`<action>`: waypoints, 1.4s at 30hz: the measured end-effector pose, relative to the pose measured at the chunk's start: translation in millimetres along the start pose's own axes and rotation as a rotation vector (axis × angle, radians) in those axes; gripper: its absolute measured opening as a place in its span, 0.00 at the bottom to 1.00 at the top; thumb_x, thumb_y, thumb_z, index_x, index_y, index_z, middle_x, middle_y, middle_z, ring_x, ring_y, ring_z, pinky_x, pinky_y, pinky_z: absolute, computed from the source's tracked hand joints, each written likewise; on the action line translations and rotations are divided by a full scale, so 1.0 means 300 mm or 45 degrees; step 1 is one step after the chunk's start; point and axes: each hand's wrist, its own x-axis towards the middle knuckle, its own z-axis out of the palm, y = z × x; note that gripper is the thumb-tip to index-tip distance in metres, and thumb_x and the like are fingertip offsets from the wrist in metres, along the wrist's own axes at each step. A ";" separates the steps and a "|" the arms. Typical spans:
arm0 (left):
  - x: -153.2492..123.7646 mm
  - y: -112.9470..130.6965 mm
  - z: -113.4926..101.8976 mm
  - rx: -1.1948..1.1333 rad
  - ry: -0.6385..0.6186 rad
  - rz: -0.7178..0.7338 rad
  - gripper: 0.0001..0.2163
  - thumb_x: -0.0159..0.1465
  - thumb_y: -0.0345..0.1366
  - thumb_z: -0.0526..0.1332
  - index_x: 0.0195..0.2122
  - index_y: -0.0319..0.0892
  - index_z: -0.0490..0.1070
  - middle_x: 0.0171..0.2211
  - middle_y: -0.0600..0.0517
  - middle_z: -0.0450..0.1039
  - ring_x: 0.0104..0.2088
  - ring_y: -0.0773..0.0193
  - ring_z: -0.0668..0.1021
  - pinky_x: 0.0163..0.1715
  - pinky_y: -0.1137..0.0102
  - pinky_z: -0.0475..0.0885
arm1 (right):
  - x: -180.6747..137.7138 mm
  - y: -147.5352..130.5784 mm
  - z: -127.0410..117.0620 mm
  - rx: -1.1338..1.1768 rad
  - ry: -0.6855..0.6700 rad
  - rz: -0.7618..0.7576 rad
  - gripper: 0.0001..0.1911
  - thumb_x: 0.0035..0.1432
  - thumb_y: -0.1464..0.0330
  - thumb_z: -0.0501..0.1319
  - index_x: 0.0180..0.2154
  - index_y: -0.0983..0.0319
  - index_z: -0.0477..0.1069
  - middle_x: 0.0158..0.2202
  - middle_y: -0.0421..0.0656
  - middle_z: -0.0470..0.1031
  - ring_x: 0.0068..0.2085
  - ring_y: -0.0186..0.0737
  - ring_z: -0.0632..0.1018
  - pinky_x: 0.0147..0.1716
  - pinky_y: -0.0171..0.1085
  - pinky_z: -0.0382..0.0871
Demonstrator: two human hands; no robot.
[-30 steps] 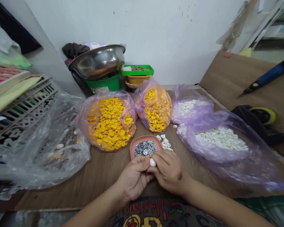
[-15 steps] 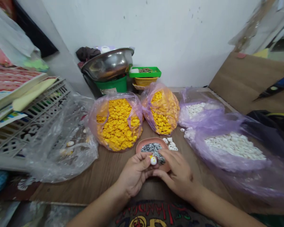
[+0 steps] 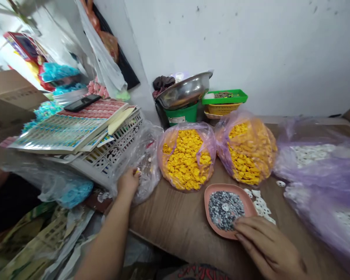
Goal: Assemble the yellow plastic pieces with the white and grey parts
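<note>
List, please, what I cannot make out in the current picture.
All in the head view:
- small white-and-yellow piece by the left hand: too small and blurred
- right hand at the pink rounded-square dish: its back hides anything held
- nearer purple translucent bag: cut off by right edge

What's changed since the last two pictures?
The left hand has gone left from in front of the pink dish to the clear bag; a white-and-yellow piece shows beside it, held or let go I cannot tell. The right hand released the piece both hands held and is at the dish's near right corner. The bagged yellow pieces and dish stayed put.
</note>
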 end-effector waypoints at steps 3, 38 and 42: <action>-0.023 -0.006 0.003 0.070 0.022 0.002 0.18 0.54 0.37 0.56 0.46 0.38 0.68 0.42 0.40 0.73 0.43 0.49 0.74 0.40 0.61 0.68 | -0.006 0.003 0.003 0.012 -0.043 -0.059 0.09 0.56 0.74 0.52 0.35 0.60 0.70 0.28 0.42 0.77 0.30 0.35 0.77 0.29 0.33 0.72; -0.228 0.381 0.133 0.236 -0.368 0.826 0.14 0.55 0.28 0.53 0.40 0.42 0.72 0.39 0.48 0.75 0.41 0.59 0.75 0.41 0.68 0.67 | 0.037 0.069 0.035 -0.330 -0.738 0.546 0.09 0.53 0.75 0.55 0.29 0.60 0.74 0.28 0.41 0.75 0.33 0.40 0.72 0.31 0.36 0.62; -0.220 0.363 0.139 0.194 -0.335 0.783 0.21 0.53 0.24 0.52 0.47 0.40 0.68 0.43 0.47 0.74 0.41 0.59 0.75 0.42 0.68 0.67 | 0.022 0.082 0.038 -0.397 -0.720 0.549 0.09 0.54 0.73 0.55 0.30 0.59 0.74 0.28 0.42 0.75 0.32 0.40 0.71 0.30 0.36 0.60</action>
